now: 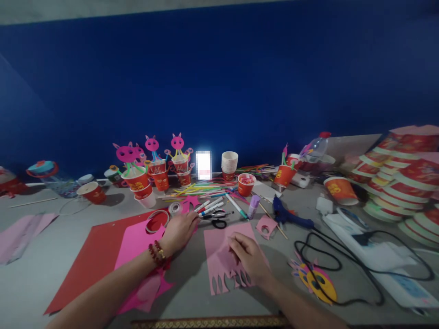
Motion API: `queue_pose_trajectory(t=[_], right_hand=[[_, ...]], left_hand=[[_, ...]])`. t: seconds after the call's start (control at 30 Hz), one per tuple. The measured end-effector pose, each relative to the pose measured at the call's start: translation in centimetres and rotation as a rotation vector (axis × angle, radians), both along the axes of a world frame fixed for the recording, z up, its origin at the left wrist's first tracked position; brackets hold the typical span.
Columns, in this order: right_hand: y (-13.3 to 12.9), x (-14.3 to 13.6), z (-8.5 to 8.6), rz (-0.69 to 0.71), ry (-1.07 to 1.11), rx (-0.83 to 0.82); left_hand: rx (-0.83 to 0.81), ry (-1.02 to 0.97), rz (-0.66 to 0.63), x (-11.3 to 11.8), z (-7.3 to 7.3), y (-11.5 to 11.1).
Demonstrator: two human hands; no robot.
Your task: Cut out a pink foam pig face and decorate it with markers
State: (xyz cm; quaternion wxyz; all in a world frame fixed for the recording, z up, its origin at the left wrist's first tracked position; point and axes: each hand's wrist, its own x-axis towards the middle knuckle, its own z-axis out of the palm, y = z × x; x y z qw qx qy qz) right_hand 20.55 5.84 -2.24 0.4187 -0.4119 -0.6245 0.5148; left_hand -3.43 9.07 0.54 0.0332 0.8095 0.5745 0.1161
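My left hand [181,230], with a beaded bracelet on the wrist, reaches to the near end of several markers [211,206]. Its fingers are together and bent down; whatever they hold is hidden. Black-handled scissors [219,224] lie just right of it. A light pink paper sheet [217,246] lies flat in front of me, with leaf-shaped cutouts along its near edge. Over this sheet is my right hand [247,256], fingers curled into a pinch; I cannot make out anything between them. Under my left forearm are a bright pink sheet [132,244] and a red sheet [91,256].
Decorated paper cups [137,180] with pink animal faces stand at the back left. A purple glue stick [254,206], a blue glue gun [293,217] and its looping black cord lie to the right. Tall cup stacks [408,183] lean at the far right. A yellow cutout face [322,285] lies near the cord.
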Motion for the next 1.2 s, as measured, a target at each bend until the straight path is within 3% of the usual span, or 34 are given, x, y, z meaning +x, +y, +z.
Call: queue_pose_trajectory(t=[0.17,0.33,0.5,0.63,0.73,0.83,0.93,1.2], right_hand=[[-0.3,0.1,-0.5,0.067,-0.119,0.120],[0.0,0.3,-0.7,0.059,-0.140,0.116],[0.0,-0.1,-0.9,0.065,-0.204,0.165],[0.1,-0.2,-1.3,0.069,-0.261,0.220],[0.3,-0.1,-1.1,0.060,-0.272,0.211],[0.2,0.0,-0.6,0.051,-0.262,0.190],[0.0,0.0,-0.3,0.058,-0.234,0.179],[0.1,0.8,-0.6,-0.076,-0.004,0.111]], left_hand=[[0.028,0.128,0.010,2.7,-0.2,2.4],[0.089,0.195,-0.051,4.4,-0.1,3.6],[0.168,0.219,-0.293,7.8,1.0,6.0],[0.220,0.227,-0.484,10.7,1.0,10.2],[0.252,0.242,-0.588,11.5,0.7,13.1],[0.284,0.244,-0.643,10.8,1.0,14.6],[0.300,0.237,-0.627,8.5,1.9,14.6],[0.356,0.211,-0.376,0.2,5.7,10.3]])
